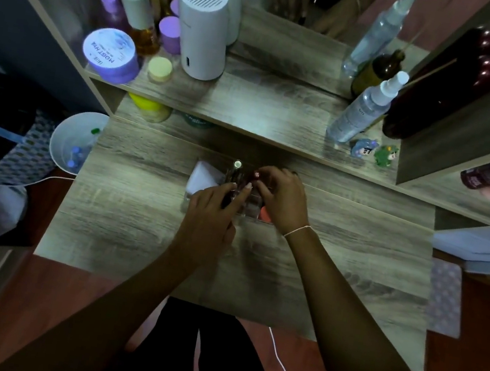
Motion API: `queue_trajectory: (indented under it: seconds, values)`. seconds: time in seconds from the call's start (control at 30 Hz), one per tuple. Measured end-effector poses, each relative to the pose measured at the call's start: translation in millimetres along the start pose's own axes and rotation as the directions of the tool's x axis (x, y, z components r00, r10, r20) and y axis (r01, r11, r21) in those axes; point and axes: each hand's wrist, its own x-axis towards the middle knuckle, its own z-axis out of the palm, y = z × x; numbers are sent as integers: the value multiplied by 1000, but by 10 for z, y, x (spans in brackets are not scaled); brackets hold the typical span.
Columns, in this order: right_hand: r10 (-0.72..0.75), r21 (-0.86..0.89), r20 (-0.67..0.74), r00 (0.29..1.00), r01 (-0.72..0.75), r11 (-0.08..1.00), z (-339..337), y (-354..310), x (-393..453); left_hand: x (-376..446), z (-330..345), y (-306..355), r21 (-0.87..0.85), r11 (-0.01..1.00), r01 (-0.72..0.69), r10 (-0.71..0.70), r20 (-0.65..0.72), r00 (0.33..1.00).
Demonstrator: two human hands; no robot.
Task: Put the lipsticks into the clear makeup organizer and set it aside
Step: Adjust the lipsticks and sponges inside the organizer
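Lipsticks: several upright in the organizer; one with a pale round top point(237, 164) at the far side, one with a red top point(256, 174) just beside the right fingertips; exact count not clear in the dim light.
Organizer: clear plastic box point(249, 208), on the wooden table point(138, 200), near the middle, largely covered by both hands.
Left hand: point(209, 211) over the near left part of the organizer, fingers curled narrow around a dark lipstick point(227, 200), forefinger stretched toward the middle.
Right hand: point(283, 201) over the right part of the organizer, fingers bent close together, tips at the red-topped lipstick; grip itself hidden, cannot tell whether pinched.
Wrist: thin pale string point(297, 230) around the right one.
White item: flat pale piece point(203, 177) touching the organizer's left side.
Shelf: raised board point(266, 105) behind, bearing a white cylinder point(203, 24), a purple jar point(110, 55), a spray bottle point(365, 105).
Left of table: white bin point(74, 139) on the floor.
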Motion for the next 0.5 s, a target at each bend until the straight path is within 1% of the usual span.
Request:
queue_trajectory:
  seconds: [0.5]
  values:
    - [-11, 19, -12, 1000, 12, 1000, -14, -49, 6, 16, 1, -24, -14, 1000, 14, -14, -19, 1000]
